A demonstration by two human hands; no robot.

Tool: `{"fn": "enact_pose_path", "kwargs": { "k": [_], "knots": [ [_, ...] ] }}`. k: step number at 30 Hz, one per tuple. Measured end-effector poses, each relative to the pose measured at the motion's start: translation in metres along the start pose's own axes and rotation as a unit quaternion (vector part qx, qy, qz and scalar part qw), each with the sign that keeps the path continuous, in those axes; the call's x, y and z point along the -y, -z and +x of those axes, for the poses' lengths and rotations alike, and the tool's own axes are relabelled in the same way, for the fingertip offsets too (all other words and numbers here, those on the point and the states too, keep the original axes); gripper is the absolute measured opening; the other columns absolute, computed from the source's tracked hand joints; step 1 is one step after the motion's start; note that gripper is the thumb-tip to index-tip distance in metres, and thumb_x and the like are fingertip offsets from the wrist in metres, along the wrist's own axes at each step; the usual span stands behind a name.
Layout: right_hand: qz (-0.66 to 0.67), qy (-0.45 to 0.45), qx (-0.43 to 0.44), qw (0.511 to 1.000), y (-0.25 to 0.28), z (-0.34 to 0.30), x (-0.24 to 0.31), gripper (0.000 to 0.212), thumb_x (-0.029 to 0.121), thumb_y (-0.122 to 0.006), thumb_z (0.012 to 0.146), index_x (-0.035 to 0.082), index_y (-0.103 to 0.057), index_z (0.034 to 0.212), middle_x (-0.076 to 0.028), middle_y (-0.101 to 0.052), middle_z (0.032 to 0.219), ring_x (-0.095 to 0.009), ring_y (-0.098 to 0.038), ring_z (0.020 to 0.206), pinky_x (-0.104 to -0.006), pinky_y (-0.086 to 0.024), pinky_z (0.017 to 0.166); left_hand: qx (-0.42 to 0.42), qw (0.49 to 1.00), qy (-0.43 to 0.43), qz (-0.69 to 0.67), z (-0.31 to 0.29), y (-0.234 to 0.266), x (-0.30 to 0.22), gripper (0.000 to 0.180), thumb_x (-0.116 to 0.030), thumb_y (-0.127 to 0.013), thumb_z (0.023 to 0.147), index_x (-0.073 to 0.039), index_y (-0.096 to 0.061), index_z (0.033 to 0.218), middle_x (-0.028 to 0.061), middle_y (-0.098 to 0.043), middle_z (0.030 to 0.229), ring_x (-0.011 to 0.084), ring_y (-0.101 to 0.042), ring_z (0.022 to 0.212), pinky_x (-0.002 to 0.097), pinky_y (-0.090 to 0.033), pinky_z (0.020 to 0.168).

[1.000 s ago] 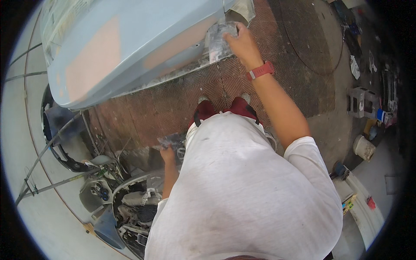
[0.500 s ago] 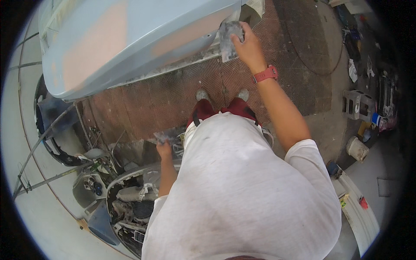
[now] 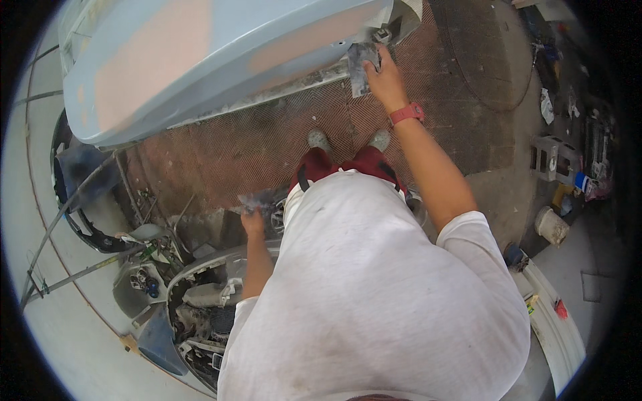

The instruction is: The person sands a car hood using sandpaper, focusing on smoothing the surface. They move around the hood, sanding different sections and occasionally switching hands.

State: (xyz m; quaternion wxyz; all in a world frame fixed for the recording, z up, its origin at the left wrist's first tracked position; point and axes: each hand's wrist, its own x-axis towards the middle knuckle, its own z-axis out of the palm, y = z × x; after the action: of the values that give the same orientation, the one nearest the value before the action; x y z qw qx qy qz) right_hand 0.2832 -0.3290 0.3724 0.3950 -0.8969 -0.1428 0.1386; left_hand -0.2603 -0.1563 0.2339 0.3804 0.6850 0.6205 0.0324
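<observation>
A light blue-grey car body panel (image 3: 254, 40) with pinkish filler patches stretches across the upper left. By its right end, my right hand (image 3: 386, 80) grips a worn, dusty grey sheet (image 3: 360, 70) that looks like sandpaper; thumb and fingers are closed on its right side. The sheet's upper part lies close to the panel's end, and I cannot tell whether they touch. Low at my left side, my left hand (image 3: 253, 222) is closed around a small thin greyish piece (image 3: 250, 202) poking out above the fingers. Its kind is too blurred to make out.
Red-brown ribbed matting (image 3: 227, 157) covers the floor under my feet. An opened car front (image 3: 207, 301) with exposed engine parts stands at lower left, beside metal bars (image 3: 73, 200). To the right are a grey crate (image 3: 554, 159), a white bucket (image 3: 552, 226) and a hose (image 3: 468, 93).
My right hand and the grey sheet have moved slightly down in the picture, while the panel has shifted a little right. My left hand stays almost in place, still holding its piece.
</observation>
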Motion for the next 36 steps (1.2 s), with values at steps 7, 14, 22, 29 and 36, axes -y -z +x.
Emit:
{"fn": "enact_pose_path", "kwargs": {
  "k": [7,14,22,29,36],
  "knots": [
    [-0.103,-0.016,0.061,0.993,-0.050,-0.003,-0.030,0.055,0.029,-0.064,0.097,0.011,-0.050,0.147,-0.032,-0.070,0.110,-0.051,-0.067,0.105,-0.0545,-0.053,0.092,0.022,0.999,0.040,-0.004,0.007,0.020,-0.016,0.043,-0.014,-0.072,0.094,0.007,-0.062,0.131,0.0239,-0.072,0.116,0.0362,-0.069,0.110,0.0420,-0.048,0.098],
    [-0.058,-0.054,0.026,0.997,-0.059,-0.039,-0.125,0.057,0.019,-0.067,0.092,0.004,-0.051,0.145,-0.028,-0.067,0.125,-0.044,-0.066,0.114,-0.0488,-0.052,0.098,0.059,0.970,0.092,-0.218,0.017,0.022,-0.066,0.052,-0.015,-0.070,0.097,0.002,-0.053,0.143,0.0196,-0.062,0.135,0.0310,-0.061,0.125,0.0399,-0.047,0.104],
    [0.502,-0.244,0.084,0.826,0.019,-0.096,-0.077,0.046,0.010,-0.070,0.097,0.002,-0.055,0.140,-0.010,-0.065,0.130,-0.019,-0.066,0.113,-0.0350,-0.054,0.098,0.377,0.807,0.037,-0.453,-0.016,-0.013,-0.291,0.054,-0.013,-0.071,0.096,0.000,-0.049,0.142,0.0135,-0.062,0.134,0.0254,-0.061,0.125,0.0420,-0.049,0.107],
    [0.255,-0.086,0.304,0.914,0.133,-0.106,-0.043,0.032,0.010,-0.071,0.097,0.004,-0.067,0.128,-0.008,-0.074,0.117,-0.022,-0.072,0.102,-0.0369,-0.056,0.091,0.312,0.864,-0.038,-0.393,-0.068,-0.100,-0.390,0.046,-0.015,-0.070,0.098,-0.002,-0.054,0.139,0.0109,-0.068,0.125,0.0235,-0.068,0.110,0.0409,-0.055,0.098],
    [-0.092,0.288,0.042,0.952,0.177,-0.138,-0.002,0.042,0.003,-0.062,0.089,0.009,-0.067,0.131,-0.015,-0.066,0.122,-0.039,-0.066,0.108,-0.0451,-0.055,0.089,0.300,0.904,-0.230,-0.198,-0.126,-0.179,-0.393,0.035,-0.012,-0.066,0.098,-0.001,-0.061,0.131,0.0167,-0.073,0.114,0.0250,-0.070,0.105,0.0379,-0.054,0.091]
  ]
}}
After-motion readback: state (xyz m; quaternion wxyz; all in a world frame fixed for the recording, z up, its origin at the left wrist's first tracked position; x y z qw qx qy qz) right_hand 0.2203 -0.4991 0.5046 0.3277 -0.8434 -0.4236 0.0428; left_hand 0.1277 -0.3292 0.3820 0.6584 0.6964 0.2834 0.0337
